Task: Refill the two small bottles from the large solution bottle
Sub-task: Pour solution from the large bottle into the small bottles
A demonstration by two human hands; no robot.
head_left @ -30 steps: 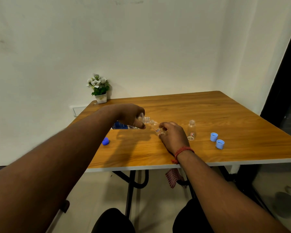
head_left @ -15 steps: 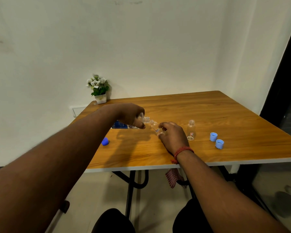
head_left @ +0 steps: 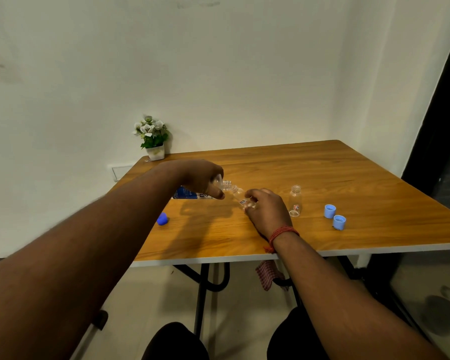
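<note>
A small white pot of white flowers [head_left: 153, 137] stands at the far left corner of the wooden counter [head_left: 348, 175]. Beneath its near edge hangs a red checked cloth [head_left: 268, 276].

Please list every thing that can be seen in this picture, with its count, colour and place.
large bottle: 1, clear with blue label, tipped on its side, mouth at the held small bottle
small bottles: 2, clear; one tilted in the right hand, one upright on the table to its right
light blue caps: 2, on the table at right
dark blue cap: 1, on the table at left
flower pot: 1, white, green plant with white flowers, far left corner
table: 1, wooden top, black legs
checked cloth: 1, red and white, below the table edge
wrist thread: 1, red, right wrist
hands: 2; left grips the large bottle, right grips the small bottle
</note>
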